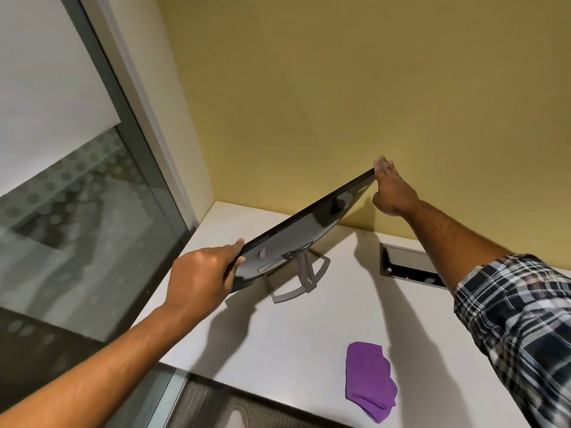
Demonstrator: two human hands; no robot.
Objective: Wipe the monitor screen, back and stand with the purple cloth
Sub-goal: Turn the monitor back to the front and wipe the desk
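Thin black flat-panel monitor (pixel 296 230) at frame centre is gripped by left hand (pixel 200 273) and right hand (pixel 392 189) for turning; folded purple cloth (pixel 369 384), lower right, must be fetched next.

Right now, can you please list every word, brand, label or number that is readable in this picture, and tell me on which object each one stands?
No text is readable.
Thin black monitor, back side showing: a small pale mark near its middle, too blurred to read.
Grey recessed socket box in the white desk: one small red light, no legible label.
Folded purple cloth: no print.
Frosted glass panel: a dot pattern only, no letters.
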